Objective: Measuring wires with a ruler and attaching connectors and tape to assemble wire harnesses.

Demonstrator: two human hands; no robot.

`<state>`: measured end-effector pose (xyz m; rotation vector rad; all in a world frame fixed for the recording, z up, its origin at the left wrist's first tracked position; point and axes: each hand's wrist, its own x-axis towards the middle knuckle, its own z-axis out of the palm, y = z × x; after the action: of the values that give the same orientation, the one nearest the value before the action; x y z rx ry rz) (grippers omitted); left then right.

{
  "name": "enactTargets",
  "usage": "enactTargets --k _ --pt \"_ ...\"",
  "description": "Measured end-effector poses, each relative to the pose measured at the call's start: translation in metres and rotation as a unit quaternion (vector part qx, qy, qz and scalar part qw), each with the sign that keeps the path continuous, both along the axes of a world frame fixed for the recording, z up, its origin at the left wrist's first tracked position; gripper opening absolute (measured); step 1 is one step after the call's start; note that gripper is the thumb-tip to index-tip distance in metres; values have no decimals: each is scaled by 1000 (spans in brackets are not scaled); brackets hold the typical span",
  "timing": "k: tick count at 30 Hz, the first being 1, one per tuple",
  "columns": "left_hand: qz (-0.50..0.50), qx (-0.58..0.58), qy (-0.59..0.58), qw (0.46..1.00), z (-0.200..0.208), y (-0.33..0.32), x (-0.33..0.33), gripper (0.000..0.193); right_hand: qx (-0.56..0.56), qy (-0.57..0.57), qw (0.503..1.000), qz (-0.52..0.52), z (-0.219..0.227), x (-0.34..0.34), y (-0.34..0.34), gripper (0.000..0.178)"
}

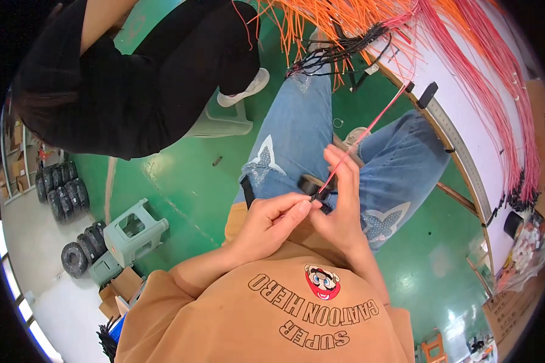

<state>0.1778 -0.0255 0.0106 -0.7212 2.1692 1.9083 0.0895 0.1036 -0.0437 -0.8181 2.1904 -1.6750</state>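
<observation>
Thin red wires (374, 122) run taut from a small black holder (410, 87) at the table edge down to my hands above my lap. My left hand (271, 225) is closed, thumb and forefinger pinching the lower end of the wires. My right hand (340, 212) meets it there, its thumb pressed in at the same spot and its other fingers raised along the wires. Right behind the fingertips is a black roll (310, 183), which looks like tape. A dark piece shows between the hands; its shape is partly hidden by the fingers.
The curved white table (466, 121) at the right carries a ruler strip (451, 136), a black block (428, 95) and bundles of pink wires (460, 57). Orange wires (309, 18) and black-sleeved ends (339, 51) hang over its edge. A seated person (163, 85) is at the left, near plastic stools (136, 233).
</observation>
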Motion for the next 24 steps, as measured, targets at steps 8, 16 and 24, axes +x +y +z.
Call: enactTargets --k 8,16,24 --pt "-81 -263 142 951 -1 -17 -13 10 8 76 997 -7 -14 -2 6 34" --pt "-91 -381 148 908 -1 -6 -4 11 40 47 994 -90 27 -12 3 26" --pt "45 156 -24 986 -8 -11 1 20 -36 -59 993 -96 8 -4 26 42"
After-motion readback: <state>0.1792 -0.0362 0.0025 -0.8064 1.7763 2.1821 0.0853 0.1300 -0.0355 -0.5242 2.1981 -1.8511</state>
